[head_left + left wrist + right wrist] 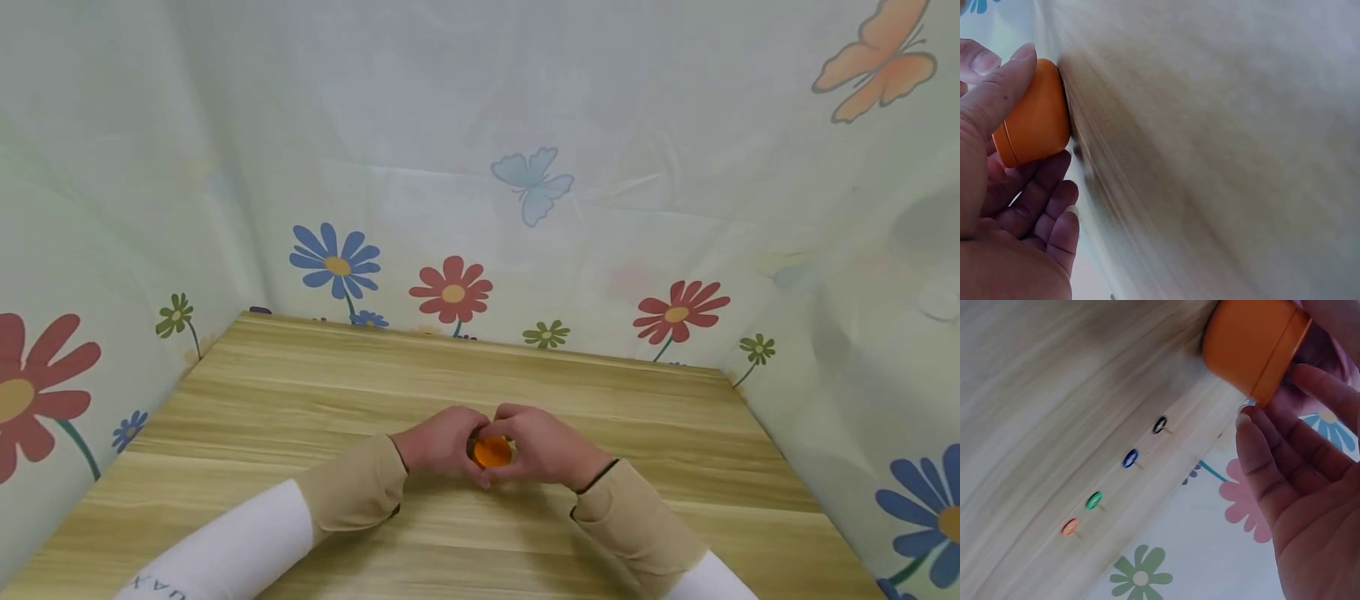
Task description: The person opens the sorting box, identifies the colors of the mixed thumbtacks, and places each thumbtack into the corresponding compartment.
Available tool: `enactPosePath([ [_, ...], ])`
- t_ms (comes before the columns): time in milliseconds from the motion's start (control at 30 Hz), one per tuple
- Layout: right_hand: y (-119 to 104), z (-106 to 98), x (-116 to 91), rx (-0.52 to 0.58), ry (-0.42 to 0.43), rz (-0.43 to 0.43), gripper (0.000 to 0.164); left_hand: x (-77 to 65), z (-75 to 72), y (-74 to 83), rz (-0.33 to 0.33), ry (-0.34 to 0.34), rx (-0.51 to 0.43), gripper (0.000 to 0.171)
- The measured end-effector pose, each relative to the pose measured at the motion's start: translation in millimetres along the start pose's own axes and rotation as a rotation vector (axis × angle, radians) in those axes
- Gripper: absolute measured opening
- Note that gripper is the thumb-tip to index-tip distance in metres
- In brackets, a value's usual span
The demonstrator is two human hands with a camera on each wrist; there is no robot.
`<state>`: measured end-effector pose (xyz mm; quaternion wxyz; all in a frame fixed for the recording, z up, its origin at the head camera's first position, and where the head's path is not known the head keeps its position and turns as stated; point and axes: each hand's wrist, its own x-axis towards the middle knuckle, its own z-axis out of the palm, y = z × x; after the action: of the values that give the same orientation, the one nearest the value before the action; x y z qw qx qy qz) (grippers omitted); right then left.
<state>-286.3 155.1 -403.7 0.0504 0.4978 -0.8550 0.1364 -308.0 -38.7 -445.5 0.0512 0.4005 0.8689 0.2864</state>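
Observation:
A small rounded orange container (492, 452) with a seam near one end is on the wooden table, between both hands. My left hand (447, 442) holds it from the left; in the left wrist view the thumb lies along the side of the container (1041, 119) and the other fingers bend around below. From the right, my right hand (551, 446) grips it, its fingers near the seamed end of the container (1250, 347) in the right wrist view. The fingertips of the two hands meet around it, so part of the container is hidden.
In the right wrist view, several small discs with thin pins stand in a row on the table: black (1160, 424), blue (1130, 458), green (1094, 500) and orange (1070, 526). A flower-and-butterfly sheet (420, 200) hangs behind the wooden table (360, 383) and along its sides.

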Motion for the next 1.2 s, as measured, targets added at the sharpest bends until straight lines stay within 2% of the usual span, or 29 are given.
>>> enactPosePath([
  [233,-6.0,-5.1,6.7,0.025,-0.037,0.052,0.03,1.6,0.7,-0.9,-0.014,0.01,0.014,0.048],
  [500,-9.2,-9.9,10.5,0.048,-0.087,0.092,0.027,-0.7,-2.3,4.7,-0.033,0.003,-0.016,0.049],
  [967,-12.5,-15.5,19.4,0.044,-0.125,0.082,0.025,-5.3,-7.0,11.5,0.003,0.004,-0.064,0.05],
  [1200,-12.0,-17.4,22.0,0.043,-0.163,0.122,0.024,-3.3,-6.6,8.4,0.028,-0.036,-0.069,0.053],
])
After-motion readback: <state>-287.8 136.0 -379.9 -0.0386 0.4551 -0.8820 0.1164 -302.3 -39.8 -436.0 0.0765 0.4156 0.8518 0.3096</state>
